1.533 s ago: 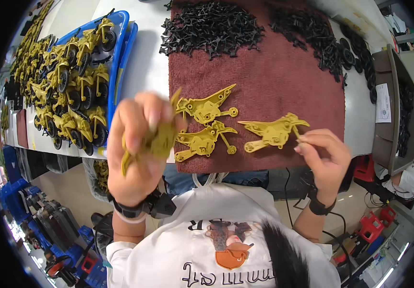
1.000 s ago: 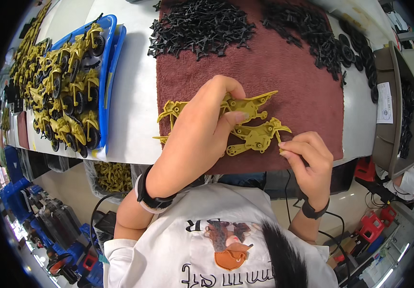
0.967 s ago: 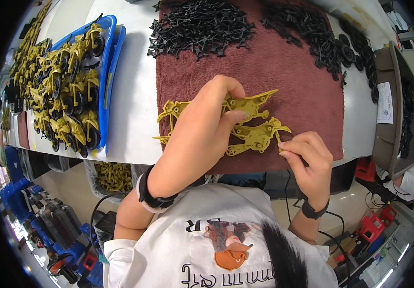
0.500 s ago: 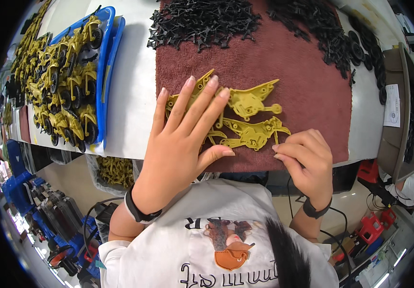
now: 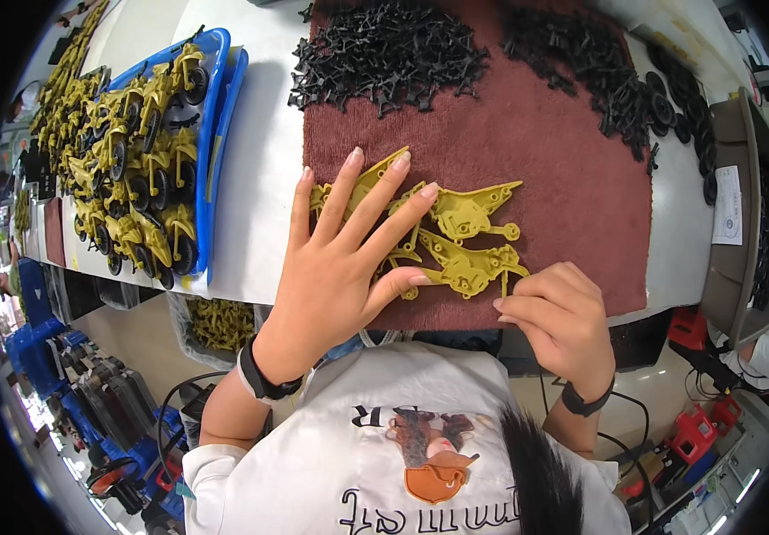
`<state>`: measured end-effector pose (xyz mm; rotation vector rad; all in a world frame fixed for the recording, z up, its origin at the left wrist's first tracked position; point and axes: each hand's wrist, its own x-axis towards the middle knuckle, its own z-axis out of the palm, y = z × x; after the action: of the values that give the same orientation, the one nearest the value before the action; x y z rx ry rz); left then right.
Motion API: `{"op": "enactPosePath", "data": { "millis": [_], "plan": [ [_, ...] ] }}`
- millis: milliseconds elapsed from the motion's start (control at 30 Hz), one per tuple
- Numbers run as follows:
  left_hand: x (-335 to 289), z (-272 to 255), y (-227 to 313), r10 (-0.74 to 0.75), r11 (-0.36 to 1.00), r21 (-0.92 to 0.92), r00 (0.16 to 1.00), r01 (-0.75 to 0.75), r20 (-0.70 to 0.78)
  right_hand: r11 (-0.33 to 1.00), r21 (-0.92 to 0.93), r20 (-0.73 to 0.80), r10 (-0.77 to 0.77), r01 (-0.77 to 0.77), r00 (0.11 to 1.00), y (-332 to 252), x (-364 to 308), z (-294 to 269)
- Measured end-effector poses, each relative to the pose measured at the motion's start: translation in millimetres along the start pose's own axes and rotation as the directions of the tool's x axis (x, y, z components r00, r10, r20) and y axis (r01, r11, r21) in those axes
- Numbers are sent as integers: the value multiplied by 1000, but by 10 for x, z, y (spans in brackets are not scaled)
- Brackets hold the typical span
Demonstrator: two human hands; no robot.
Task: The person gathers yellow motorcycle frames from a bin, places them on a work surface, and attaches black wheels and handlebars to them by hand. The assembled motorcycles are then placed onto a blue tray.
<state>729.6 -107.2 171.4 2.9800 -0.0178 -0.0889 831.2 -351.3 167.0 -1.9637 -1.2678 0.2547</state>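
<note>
Several yellow plastic toy motorcycle halves lie on a brown-red cloth (image 5: 571,205), hollow inner sides up with pegs and ribs showing. My left hand (image 5: 331,263) is spread flat over the left ones, fingers apart, covering parts of them; its thumb tip touches the near half. A pointed half (image 5: 469,212) sits just right of its fingers. Nearer me is another motorcycle half (image 5: 471,271), and my right hand (image 5: 558,316) pinches the thin prong at its right end between thumb and fingers. The exact contact is partly hidden by the fingertips.
At the left stands a blue tray (image 5: 215,152) heaped with yellow toy motorcycles (image 5: 126,174) with black wheels. Piles of small black parts (image 5: 389,55) lie at the cloth's far side. Black wheels (image 5: 661,109) and a grey-brown bin (image 5: 730,223) are at the right.
My right hand has drawn nearer to me and slightly left, and the near motorcycle half has shifted with it. My left hand stays spread over the halves. The whole view has shifted slightly.
</note>
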Motion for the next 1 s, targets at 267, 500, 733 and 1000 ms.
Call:
{"op": "enactPosePath", "data": {
  "millis": [267,500,733,1000],
  "plan": [
    [251,-765,-331,-35,971,-239,970,-24,-239,998,49,-222,59,-50,973,-110,14,-222],
    [1917,-1440,-1456,-162,987,-64,857,150,-489,997,-37,-361,45,-63,931,-139,76,-375],
    [2480,-1353,-1654,-223,975,-89,849,206,-479,984,39,-358,177,-175,917,-127,-90,-371],
    [2002,-1585,-1710,-202,698,-658,804,-283,-560,985,-46,-436,131,-167,891,-110,13,-439]
  ]
}}
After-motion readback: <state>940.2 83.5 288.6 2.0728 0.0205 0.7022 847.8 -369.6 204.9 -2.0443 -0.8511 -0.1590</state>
